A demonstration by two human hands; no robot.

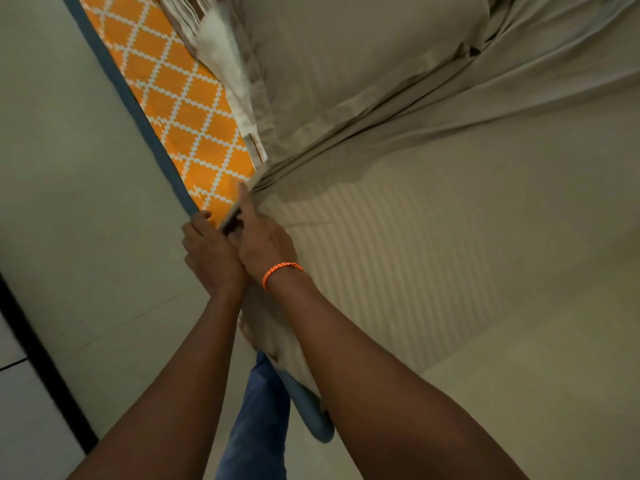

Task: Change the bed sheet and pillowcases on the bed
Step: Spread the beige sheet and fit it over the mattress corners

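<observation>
Your left hand [211,252] and right hand [261,244] pinch the beige sheet [433,220] at the orange mattress [187,109] edge, likely to tuck it.

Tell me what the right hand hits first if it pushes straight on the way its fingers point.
Most likely the bunched edge of the beige sheet just past the right hand, where it lies against the orange patterned mattress. Further along sits the pillow. Depth is hard to judge from this one view.
</observation>
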